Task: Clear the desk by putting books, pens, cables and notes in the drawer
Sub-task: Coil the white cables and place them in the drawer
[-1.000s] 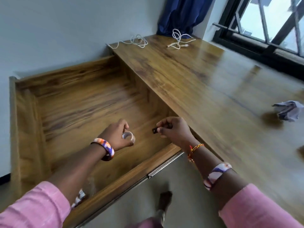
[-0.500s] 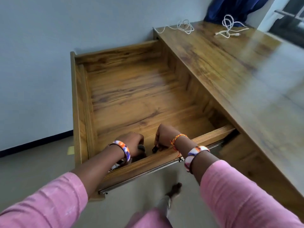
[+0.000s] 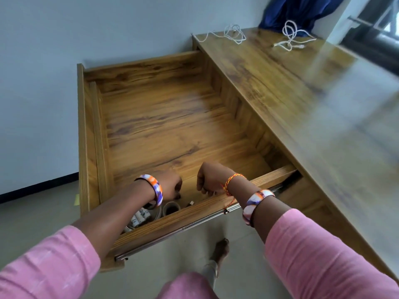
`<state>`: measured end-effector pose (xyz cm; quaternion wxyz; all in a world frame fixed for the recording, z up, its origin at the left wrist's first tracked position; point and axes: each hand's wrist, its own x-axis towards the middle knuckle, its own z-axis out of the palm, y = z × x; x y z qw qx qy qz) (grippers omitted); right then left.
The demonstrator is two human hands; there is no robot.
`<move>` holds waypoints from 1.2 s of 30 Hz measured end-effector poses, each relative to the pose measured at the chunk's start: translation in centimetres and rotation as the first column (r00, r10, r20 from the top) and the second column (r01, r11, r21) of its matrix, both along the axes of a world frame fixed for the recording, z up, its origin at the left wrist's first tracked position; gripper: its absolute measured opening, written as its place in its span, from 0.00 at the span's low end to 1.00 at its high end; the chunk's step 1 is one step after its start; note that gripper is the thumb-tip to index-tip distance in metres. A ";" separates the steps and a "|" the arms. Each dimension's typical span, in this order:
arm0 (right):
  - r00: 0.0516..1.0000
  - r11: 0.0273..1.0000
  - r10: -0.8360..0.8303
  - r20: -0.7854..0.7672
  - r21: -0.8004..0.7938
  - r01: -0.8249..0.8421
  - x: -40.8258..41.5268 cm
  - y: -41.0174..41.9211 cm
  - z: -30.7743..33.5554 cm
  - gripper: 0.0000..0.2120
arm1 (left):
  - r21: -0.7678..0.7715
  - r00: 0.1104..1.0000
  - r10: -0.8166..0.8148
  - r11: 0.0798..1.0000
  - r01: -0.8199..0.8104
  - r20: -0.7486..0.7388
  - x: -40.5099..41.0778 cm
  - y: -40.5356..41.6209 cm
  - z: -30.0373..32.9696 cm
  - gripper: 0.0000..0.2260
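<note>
Fingers of both hands curl downward inside the open drawer (image 3: 151, 130), left hand (image 3: 170, 186) above a tape roll (image 3: 171, 207), right hand (image 3: 210, 180) near a small dark item (image 3: 190, 203) (whether either grips anything, I cannot tell). Two white cables (image 3: 234, 34) lie on the desk (image 3: 302, 100).

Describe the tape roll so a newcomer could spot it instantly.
Start at the open wooden drawer left of the desk, then go to its near front corner below the left hand. The tape roll is the hollow ring there.
</note>
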<state>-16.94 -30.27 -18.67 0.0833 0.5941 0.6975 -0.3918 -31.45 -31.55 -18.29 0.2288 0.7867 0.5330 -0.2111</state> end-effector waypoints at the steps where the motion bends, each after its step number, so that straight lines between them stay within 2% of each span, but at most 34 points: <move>1: 1.000 0.999 -0.020 -0.003 0.028 0.020 0.7 0.0 0.8 0.09 | 0.045 1.000 -0.022 0.999 0.022 0.004 0.8 0.4 1.0 0.16; 4: 0.996 0.984 -0.086 -0.018 0.155 0.088 3.7 -0.2 4.1 0.10 | 0.218 0.993 -0.108 0.971 0.097 0.042 4.2 2.1 4.2 0.15; 6: 0.989 0.952 -0.148 -0.013 0.270 0.146 6.4 -0.6 6.3 0.11 | 0.295 0.976 -0.184 0.945 0.143 0.117 7.4 3.0 6.3 0.12; 9: 0.963 0.875 -0.268 0.028 0.426 0.231 11.8 -1.8 9.1 0.06 | 0.365 0.913 -0.338 0.899 0.242 0.227 13.5 3.6 9.4 0.08; 11: 0.934 0.829 -0.357 0.024 0.469 0.305 15.6 -3.1 10.4 0.05 | 0.380 0.855 -0.444 0.864 0.329 0.269 17.6 3.5 11.0 0.09; 15: 0.850 0.728 -0.524 -0.060 0.487 0.483 22.9 -6.9 12.8 0.15 | 0.434 0.741 -0.608 0.771 0.466 0.285 25.8 2.5 13.2 0.11; 18: 0.790 0.656 -0.613 -0.009 0.551 0.516 27.8 -9.7 14.7 0.12 | 0.478 0.646 -0.703 0.695 0.537 0.297 31.8 1.9 14.3 0.12; 20: 0.745 0.602 -0.665 -0.048 0.555 0.574 30.6 -11.0 15.1 0.12 | 0.479 0.596 -0.744 0.659 0.580 0.302 35.1 1.7 14.8 0.12; 23: 0.653 0.488 -0.750 -0.103 0.580 0.652 35.2 -12.8 15.3 0.11 | 0.492 0.512 -0.808 0.586 0.644 0.293 40.4 1.5 15.6 0.13; 26: 0.555 0.371 -0.817 -0.156 0.595 0.713 39.7 -13.9 15.6 0.10 | 0.492 0.452 -0.833 0.553 0.672 0.319 45.4 1.7 16.3 0.13; 32: 0.321 0.014 -0.897 -0.303 0.707 0.707 49.4 -14.1 15.0 0.07 | 0.464 0.387 -0.863 0.501 0.730 0.324 54.3 3.1 16.9 0.15; 33: 0.276 -0.008 -0.919 -0.280 0.715 0.699 51.1 -13.9 14.7 0.08 | 0.463 0.380 -0.864 0.499 0.733 0.329 55.4 3.5 16.8 0.15; 34: 0.216 0.017 -0.959 -0.182 0.727 0.686 52.8 -13.6 14.0 0.11 | 0.462 0.374 -0.865 0.496 0.735 0.335 56.4 4.0 16.6 0.14; 36: 0.085 0.136 -0.991 0.107 0.699 0.702 55.7 -13.5 12.9 0.19 | 0.463 0.368 -0.866 0.494 0.736 0.340 58.0 4.7 16.3 0.14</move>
